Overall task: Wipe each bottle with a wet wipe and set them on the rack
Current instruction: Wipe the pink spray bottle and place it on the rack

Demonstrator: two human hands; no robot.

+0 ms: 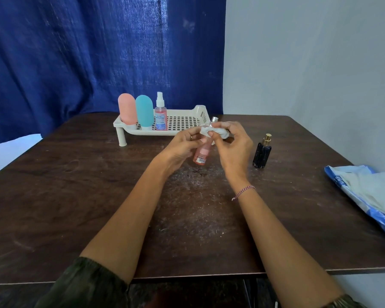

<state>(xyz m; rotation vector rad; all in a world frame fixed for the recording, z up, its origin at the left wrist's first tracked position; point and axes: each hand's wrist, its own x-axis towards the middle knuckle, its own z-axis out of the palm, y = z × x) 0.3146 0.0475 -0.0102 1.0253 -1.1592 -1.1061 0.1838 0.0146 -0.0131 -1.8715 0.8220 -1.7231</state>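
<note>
Above the middle of the table, my left hand (pixel 182 145) grips a slim pink bottle (pixel 201 155) with a silver cap, tilted to the right. My right hand (pixel 233 143) pinches a crumpled white wet wipe (pixel 211 131) against the bottle's upper part. A white perforated rack (pixel 182 123) stands at the back of the table. On its left end stand a pink tube (pixel 127 108), a teal tube (pixel 144 113) and a pink spray bottle (pixel 161 113). A black bottle (pixel 262 155) with a gold top stands upright on the table to the right of my hands.
A blue and white wet wipe pack (pixel 369 192) lies at the table's right edge. The dark wooden table (pixel 76 196) has a scuffed patch in the middle. A blue curtain (pixel 87 52) hangs behind the rack, with a pale wall to the right.
</note>
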